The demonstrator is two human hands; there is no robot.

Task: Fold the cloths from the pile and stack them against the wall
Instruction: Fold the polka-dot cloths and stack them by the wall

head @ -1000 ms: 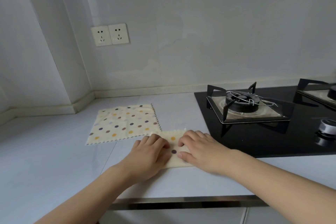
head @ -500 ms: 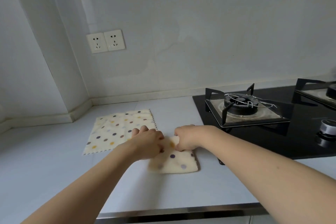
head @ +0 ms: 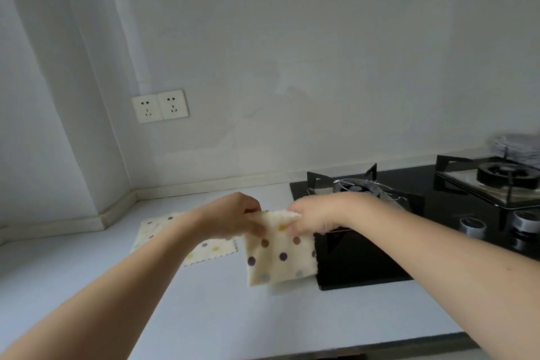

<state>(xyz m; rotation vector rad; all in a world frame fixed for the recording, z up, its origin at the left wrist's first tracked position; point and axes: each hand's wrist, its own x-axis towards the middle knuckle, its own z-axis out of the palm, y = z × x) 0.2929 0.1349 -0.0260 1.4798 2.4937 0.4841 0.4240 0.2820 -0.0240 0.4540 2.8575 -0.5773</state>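
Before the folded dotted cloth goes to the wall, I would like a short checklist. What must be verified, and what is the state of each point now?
1. Left hand pinches the top edge of the folded cloth: ok.
2. Right hand pinches the same edge: ok.
3. Cloth lifted off the counter, hanging: ok.
4. Folded layers lined up evenly: cannot tell, the picture is blurred.
5. Cloth away from the stove: not ok, its right edge hangs over the black glass.
6. Second cloth flat on the counter, not yet folded: not ok.
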